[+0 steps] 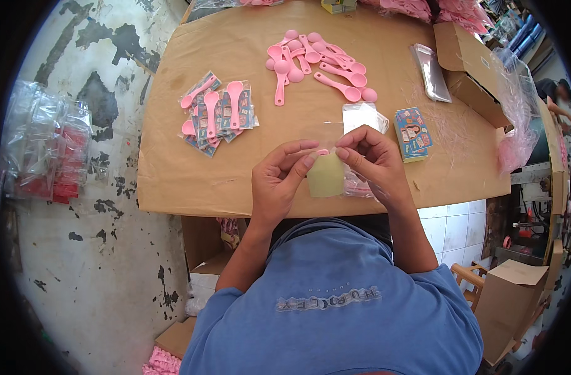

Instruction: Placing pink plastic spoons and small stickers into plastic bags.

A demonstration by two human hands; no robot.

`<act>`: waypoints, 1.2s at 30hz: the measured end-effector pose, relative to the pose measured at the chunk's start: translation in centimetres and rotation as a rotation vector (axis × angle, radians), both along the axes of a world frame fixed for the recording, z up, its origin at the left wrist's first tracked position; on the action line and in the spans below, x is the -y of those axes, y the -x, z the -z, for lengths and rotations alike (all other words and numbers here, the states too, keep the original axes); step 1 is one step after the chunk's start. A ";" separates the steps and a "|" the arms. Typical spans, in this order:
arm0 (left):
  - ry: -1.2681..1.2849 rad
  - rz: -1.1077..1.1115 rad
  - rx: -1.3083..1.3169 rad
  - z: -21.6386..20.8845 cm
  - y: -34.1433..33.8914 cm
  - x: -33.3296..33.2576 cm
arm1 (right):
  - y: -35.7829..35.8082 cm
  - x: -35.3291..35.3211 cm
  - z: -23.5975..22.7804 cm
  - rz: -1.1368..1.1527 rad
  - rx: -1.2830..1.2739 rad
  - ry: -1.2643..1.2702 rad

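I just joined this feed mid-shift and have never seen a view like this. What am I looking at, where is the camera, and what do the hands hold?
There is no machine here: a person works with bare hands. The single picture comes from a wide camera worn on the head, looking down, so straight edges bend near the rim. The left hand and right hand together pinch a pale yellow card with a clear plastic bag at a paper-covered table. On it lie loose pink spoons, a pile of bagged spoons, a stack of printed cards and a stack of clear bags. A cardboard box sits at the right edge.
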State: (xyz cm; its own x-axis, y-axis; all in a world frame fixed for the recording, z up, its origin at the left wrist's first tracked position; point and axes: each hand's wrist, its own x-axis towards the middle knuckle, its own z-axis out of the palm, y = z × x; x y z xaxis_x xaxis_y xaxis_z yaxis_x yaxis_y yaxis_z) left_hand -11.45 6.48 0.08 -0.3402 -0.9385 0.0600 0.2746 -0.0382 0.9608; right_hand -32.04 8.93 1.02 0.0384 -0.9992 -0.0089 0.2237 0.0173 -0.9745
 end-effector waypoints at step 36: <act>-0.023 0.086 -0.041 0.1 -1.8 0.6 | -0.7 -0.1 -0.1 -0.090 -0.152 0.106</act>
State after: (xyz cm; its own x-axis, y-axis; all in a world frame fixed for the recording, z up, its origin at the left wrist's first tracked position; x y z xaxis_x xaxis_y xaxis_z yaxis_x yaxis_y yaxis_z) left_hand -9.62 5.86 0.00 -0.4175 -0.9071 0.0540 0.3086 -0.0856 0.9473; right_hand -31.36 9.08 1.08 0.1341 -0.9874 0.0836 0.0761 -0.0738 -0.9944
